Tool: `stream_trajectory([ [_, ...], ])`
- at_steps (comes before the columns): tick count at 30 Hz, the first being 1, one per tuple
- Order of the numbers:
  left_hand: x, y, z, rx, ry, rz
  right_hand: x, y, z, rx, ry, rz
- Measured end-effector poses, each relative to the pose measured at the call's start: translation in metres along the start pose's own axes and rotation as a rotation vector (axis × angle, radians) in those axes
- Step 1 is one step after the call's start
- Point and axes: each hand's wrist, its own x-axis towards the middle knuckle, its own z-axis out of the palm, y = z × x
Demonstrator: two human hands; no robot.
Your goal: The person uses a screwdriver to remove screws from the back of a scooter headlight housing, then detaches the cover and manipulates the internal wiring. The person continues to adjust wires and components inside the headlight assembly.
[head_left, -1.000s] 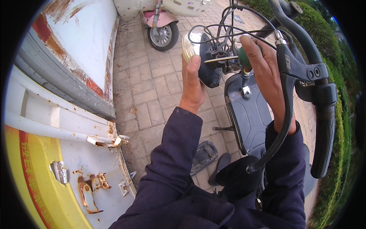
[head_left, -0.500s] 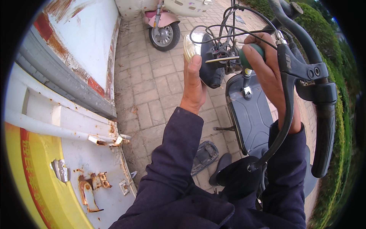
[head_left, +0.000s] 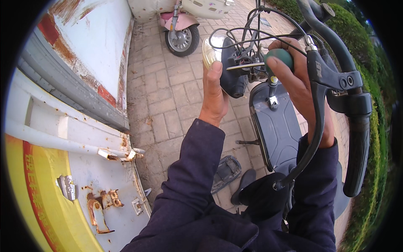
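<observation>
while one rusted bracket (head_left: 98,210) juts from the chipped white metal panel (head_left: 121,176), one pink scooter (head_left: 182,21) stands on the rectangular brick paving (head_left: 163,119), toward the far end of its left edge. the left hand (head_left: 215,92) is partly closed around one headlight (head_left: 214,48), thumb at the rim of its clear, rounded lens, fingers mostly hidden; the lamp is held above the paving. under that arm lies one shallow black shell (head_left: 226,173). thin black cables, too tangled to count, loop behind the smooth dark housing (head_left: 232,75). one flat, pale-edged strip (head_left: 247,66) spans toward one rounded green handle (head_left: 284,58), gripped between thumb and curled fingers of the right hand (head_left: 300,84); whether they join, i cannot tell. farthest right, one curved brake lever (head_left: 320,113) and one black handlebar grip (head_left: 357,161).
</observation>
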Motion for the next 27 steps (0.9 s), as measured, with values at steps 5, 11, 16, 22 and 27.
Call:
stream_trajectory([
  [5,0.001,0.000,0.002,0.007,-0.022,0.020,0.001,-0.010,-0.005,0.183,-0.024,0.290],
  [11,0.001,0.000,0.001,-0.016,-0.004,-0.013,0.005,-0.005,0.004,0.014,0.058,-0.013],
  [16,0.002,-0.001,-0.001,-0.049,-0.031,-0.031,0.005,-0.010,0.004,0.266,0.107,0.236],
  [22,0.004,-0.004,-0.002,0.001,0.010,-0.015,0.008,-0.016,0.003,0.146,0.040,0.231],
  [27,0.004,-0.003,-0.001,-0.010,0.007,-0.019,0.002,-0.004,0.001,0.262,-0.011,0.290],
])
